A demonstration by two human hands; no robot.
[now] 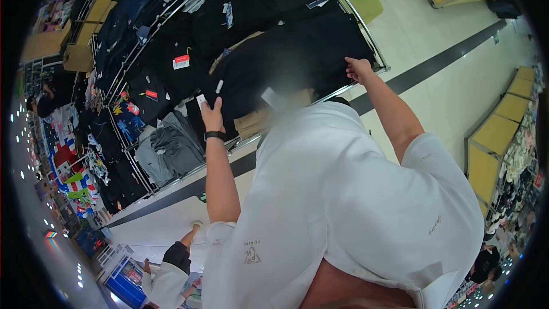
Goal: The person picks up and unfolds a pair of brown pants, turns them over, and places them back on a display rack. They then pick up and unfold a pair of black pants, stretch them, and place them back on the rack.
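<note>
A large black garment (320,46) lies spread over a metal-railed display stand (366,30) of folded dark clothes. My left hand (212,115), with a dark band on its wrist, is at the garment's left side, beside a small white tag (201,100); whether it grips cloth or the tag is unclear. My right hand (359,70) is at the garment's right edge near the rail, its fingers bent together, and what they hold is too small to make out. A blurred patch hides part of the cloth's middle and the brown cardboard (250,125) below.
Grey folded clothes (170,149) lie at the stand's left, near a red-and-white tag (181,62). Yellow display tables (483,166) stand at the right. A person in a white top (166,283) is at the lower left. The stand's metal front rail runs between my arms.
</note>
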